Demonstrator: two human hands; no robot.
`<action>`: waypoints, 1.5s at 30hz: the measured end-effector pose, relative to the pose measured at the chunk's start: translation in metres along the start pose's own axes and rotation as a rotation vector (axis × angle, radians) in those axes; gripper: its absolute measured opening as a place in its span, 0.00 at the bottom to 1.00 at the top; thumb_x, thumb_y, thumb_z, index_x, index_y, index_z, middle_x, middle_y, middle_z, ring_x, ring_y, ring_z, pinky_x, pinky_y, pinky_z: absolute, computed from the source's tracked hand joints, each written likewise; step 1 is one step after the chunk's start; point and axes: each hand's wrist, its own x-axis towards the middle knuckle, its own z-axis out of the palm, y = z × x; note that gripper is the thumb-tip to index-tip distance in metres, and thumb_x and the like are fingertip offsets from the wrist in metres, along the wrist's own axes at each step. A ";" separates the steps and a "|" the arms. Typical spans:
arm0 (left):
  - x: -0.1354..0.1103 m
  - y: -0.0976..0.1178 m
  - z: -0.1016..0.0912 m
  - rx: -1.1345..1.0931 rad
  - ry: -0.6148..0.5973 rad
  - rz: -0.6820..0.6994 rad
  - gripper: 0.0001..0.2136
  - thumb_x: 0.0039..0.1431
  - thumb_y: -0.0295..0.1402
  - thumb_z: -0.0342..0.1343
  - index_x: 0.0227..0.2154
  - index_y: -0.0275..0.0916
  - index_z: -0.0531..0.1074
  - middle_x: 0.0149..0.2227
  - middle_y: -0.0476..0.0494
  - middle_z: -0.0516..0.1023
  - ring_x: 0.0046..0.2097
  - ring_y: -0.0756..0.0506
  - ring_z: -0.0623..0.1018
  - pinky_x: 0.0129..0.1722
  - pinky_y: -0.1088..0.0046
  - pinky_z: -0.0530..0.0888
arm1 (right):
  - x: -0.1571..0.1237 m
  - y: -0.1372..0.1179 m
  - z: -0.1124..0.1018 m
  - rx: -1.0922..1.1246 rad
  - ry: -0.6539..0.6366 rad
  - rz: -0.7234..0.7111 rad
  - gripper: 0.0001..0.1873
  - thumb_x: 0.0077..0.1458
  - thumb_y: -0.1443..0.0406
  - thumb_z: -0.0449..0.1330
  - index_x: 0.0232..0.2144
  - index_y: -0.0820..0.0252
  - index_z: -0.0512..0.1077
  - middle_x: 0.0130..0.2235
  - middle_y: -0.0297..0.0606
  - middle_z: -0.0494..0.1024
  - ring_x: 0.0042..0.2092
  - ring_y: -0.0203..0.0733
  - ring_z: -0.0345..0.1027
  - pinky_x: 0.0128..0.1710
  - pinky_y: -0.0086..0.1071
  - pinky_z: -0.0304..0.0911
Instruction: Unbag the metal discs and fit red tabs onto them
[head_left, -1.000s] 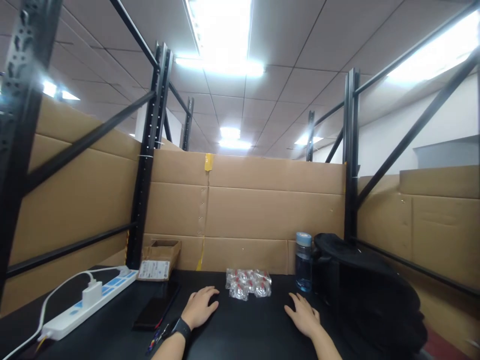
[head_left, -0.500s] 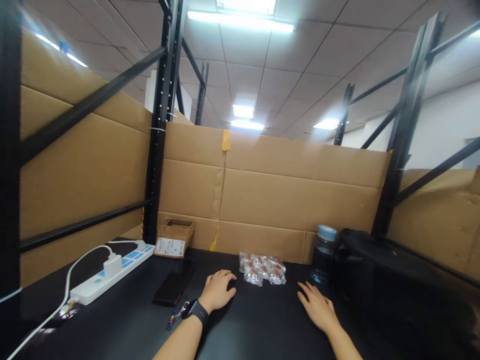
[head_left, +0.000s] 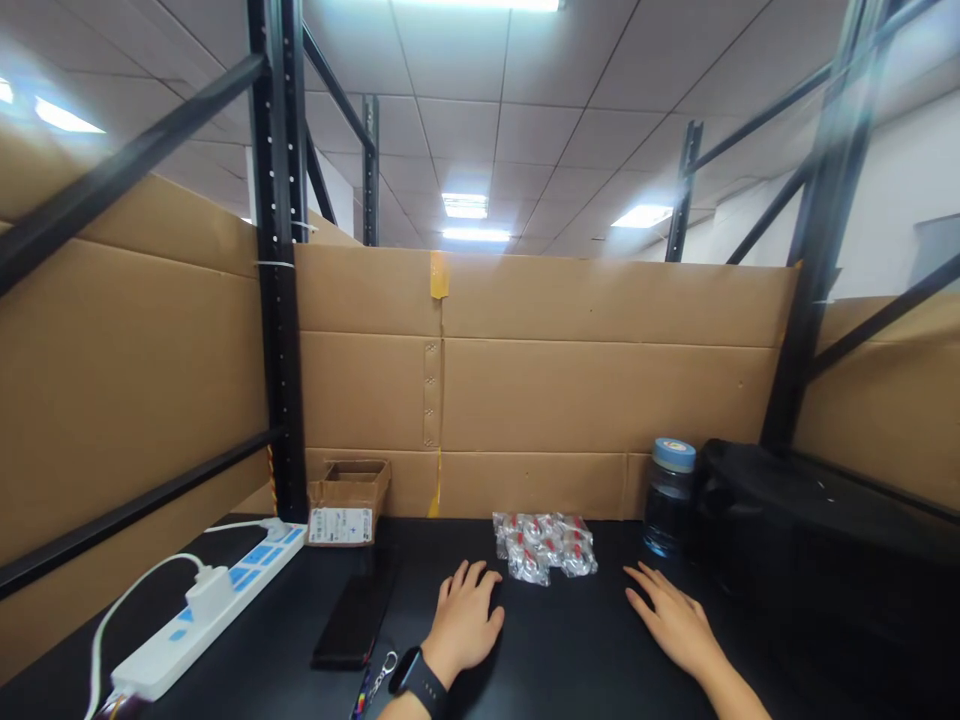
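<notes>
Packets (head_left: 544, 548) in the middle — glossy, crinkly clear plastic film. Desk (head_left: 562, 650): smooth, low sheen. Far wall (head_left: 555, 400): matt cardboard, creased; small box (head_left: 328, 495) at left same stuff, paper label (head_left: 340, 526). Power strip (head_left: 161, 655), left: smooth plastic. Bottle (head_left: 667, 515), right: shiny, clear. Bag (head_left: 825, 570), right: matt cloth. Rack post (head_left: 283, 330), left: painted metal — slight sheen.

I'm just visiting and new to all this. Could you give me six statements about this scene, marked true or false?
1. Neither the left hand nor the right hand grips the clear packets. True.
2. Both wrists are bare. False: the left one wears a dark watch.
3. The bottle has a light blue cap. True.
4. The right hand is holding the bottle. False: it is spread open, apart from it.
5. A white plug sits in the power strip. True.
6. The bottle lies on its side. False: it stands upright.
</notes>
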 end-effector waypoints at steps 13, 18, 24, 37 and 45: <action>-0.003 0.008 0.005 0.034 0.101 -0.030 0.21 0.63 0.41 0.48 0.57 0.51 0.70 0.67 0.47 0.65 0.70 0.37 0.59 0.65 0.54 0.57 | -0.007 0.003 -0.010 0.098 -0.051 -0.073 0.29 0.61 0.52 0.49 0.62 0.45 0.68 0.68 0.36 0.62 0.71 0.52 0.51 0.67 0.51 0.49; -0.004 0.010 0.010 0.076 0.154 -0.006 0.19 0.65 0.40 0.47 0.57 0.51 0.70 0.66 0.46 0.67 0.69 0.36 0.61 0.64 0.52 0.59 | -0.010 0.000 -0.014 0.109 -0.075 -0.083 0.29 0.61 0.53 0.49 0.62 0.46 0.67 0.69 0.37 0.60 0.71 0.50 0.49 0.67 0.51 0.47; -0.006 0.010 0.010 0.102 0.176 0.026 0.19 0.67 0.40 0.47 0.57 0.49 0.70 0.65 0.44 0.68 0.67 0.36 0.63 0.63 0.51 0.61 | -0.015 -0.006 -0.024 0.110 -0.095 -0.109 0.27 0.62 0.55 0.49 0.62 0.48 0.67 0.69 0.39 0.61 0.71 0.50 0.50 0.67 0.51 0.47; 0.004 0.016 0.021 0.129 0.311 0.143 0.21 0.67 0.35 0.47 0.61 0.44 0.64 0.67 0.39 0.64 0.67 0.38 0.62 0.64 0.54 0.61 | -0.022 -0.055 -0.025 0.157 0.144 -0.209 0.25 0.59 0.64 0.52 0.59 0.52 0.66 0.66 0.47 0.62 0.66 0.55 0.56 0.59 0.53 0.55; 0.035 0.035 0.032 0.108 0.272 0.224 0.28 0.65 0.31 0.48 0.67 0.46 0.56 0.70 0.42 0.59 0.69 0.38 0.58 0.64 0.53 0.59 | -0.018 -0.137 -0.018 0.211 0.072 -0.642 0.27 0.58 0.68 0.55 0.60 0.51 0.66 0.65 0.43 0.66 0.64 0.55 0.56 0.61 0.50 0.51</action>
